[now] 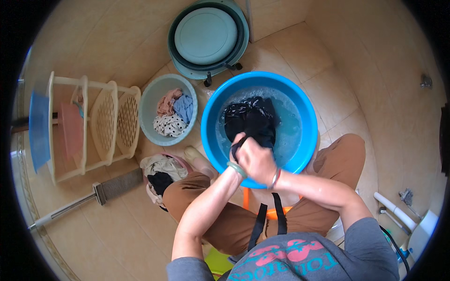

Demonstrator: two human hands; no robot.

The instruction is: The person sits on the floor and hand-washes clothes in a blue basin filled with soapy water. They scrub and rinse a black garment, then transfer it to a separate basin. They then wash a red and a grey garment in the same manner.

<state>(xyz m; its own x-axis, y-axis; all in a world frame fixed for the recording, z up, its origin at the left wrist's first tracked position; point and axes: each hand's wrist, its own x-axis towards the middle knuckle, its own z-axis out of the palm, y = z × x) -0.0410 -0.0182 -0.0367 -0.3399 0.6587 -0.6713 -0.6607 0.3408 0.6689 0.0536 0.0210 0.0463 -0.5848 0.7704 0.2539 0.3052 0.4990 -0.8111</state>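
Note:
A wet black garment (255, 119) hangs from my two hands into a large blue basin (307, 117) of cloudy, sudsy water. My left hand (237, 149), with a pale green bangle at its wrist, is closed on a bunched part of the cloth near the basin's near rim. Right beside it, my right hand (257, 160) is a fist pressed against the left one, also gripping the black cloth. Its fingers are partly hidden. The lower part of the garment lies in the water.
Left of the blue basin stands a pale basin (146, 126) holding pink, blue and dotted cloths. A pink tub (180, 161) of light and black laundry sits nearer. Behind is a folded green basin (206, 35). A cream shelf rack (110, 122) and a mop (117, 187) are at left.

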